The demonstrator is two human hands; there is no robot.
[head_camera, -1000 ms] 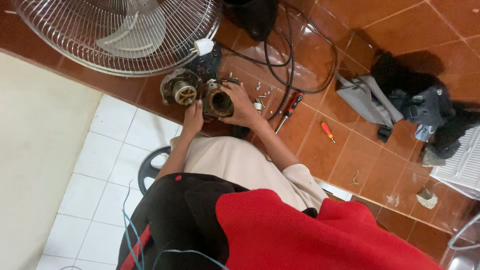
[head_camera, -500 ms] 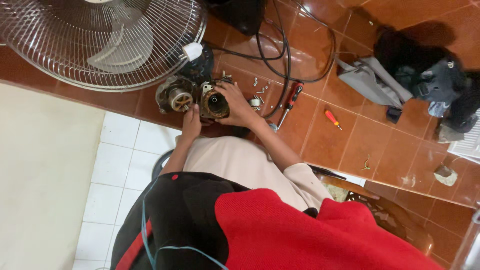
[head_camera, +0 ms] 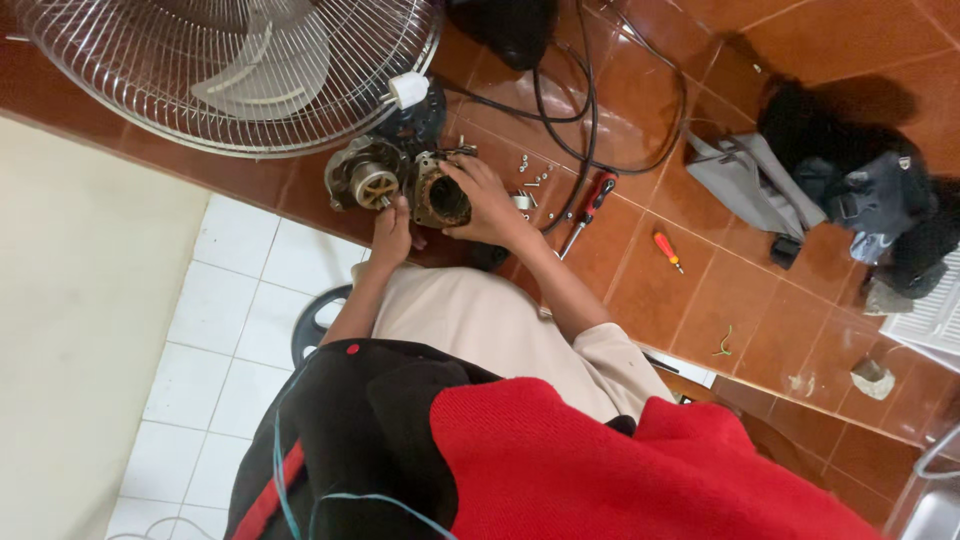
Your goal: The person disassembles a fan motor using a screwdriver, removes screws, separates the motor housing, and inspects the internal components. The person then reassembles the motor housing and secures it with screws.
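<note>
Hands: the right hand (head_camera: 487,200) grips the motor housing (head_camera: 440,198), fingers wrapped over its far rim; the left hand (head_camera: 392,228) is closed narrow on the housing's near lower edge, thumb toward the rotor unit (head_camera: 365,183).
Nearer hand: both touch the housing; the right hand covers more of it and carries the hold.
Housing position: on the brown tile floor (head_camera: 640,270), directly ahead of the person's knees, between the two hands.
Housing axis: a short cylinder; its bore runs roughly up toward the camera, tilted slightly toward the person, with the open dark mouth facing up.
Rotor unit: just beside the housing on the left-hand side, touching or nearly so; its brass-coloured shaft end points up as well.
Fan guard (head_camera: 225,70): wire cage with pale blades, lying beyond the rotor unit.
White plug (head_camera: 408,90): at the guard's edge, above the housing.
Loose screws (head_camera: 530,175): scattered on the tiles just right of the right hand.
Red-handled screwdriver (head_camera: 590,205): near the screws, lying on the diagonal.
Small orange screwdriver (head_camera: 668,250): further right, apart.
Black cable (head_camera: 590,110): looping beyond the screws.
Grey bag (head_camera: 745,190): well apart, far right.
</note>
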